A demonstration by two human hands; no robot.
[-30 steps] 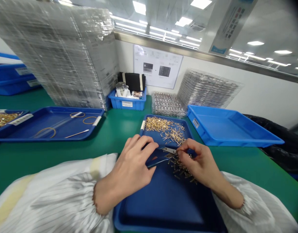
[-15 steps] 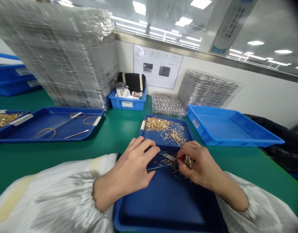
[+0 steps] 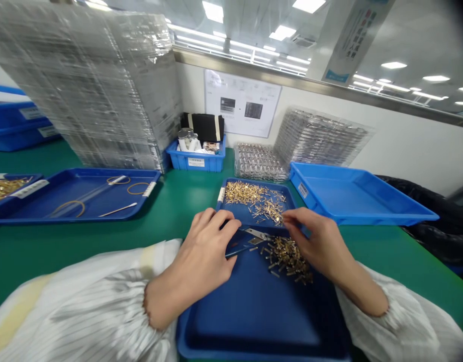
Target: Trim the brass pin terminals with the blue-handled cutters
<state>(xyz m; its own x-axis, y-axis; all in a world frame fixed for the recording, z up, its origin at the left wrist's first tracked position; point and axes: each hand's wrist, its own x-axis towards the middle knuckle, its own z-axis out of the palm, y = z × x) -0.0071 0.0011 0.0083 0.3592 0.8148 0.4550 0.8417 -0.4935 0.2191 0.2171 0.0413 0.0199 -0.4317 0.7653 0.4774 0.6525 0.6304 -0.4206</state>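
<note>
My left hand is wrapped round the blue handles of a metal-tipped tool, whose jaws point right over the near dark blue tray. Under and left of my right hand lies a pile of small metal pins in that tray. The right fingertips are pinched at the near edge of the smaller blue tray, beside scattered gold pins. A small shiny piece shows at those fingertips, too small to make out.
At the left, a blue tray holds rubber bands and a cotton swab. Behind stand a tall wrapped stack, a blue bin and clear plastic trays. A bright blue tray is at the right.
My right hand has risen from the pile towards the smaller tray, uncovering the pins beneath it. The left hand still holds the tool, in nearly the same place.
</note>
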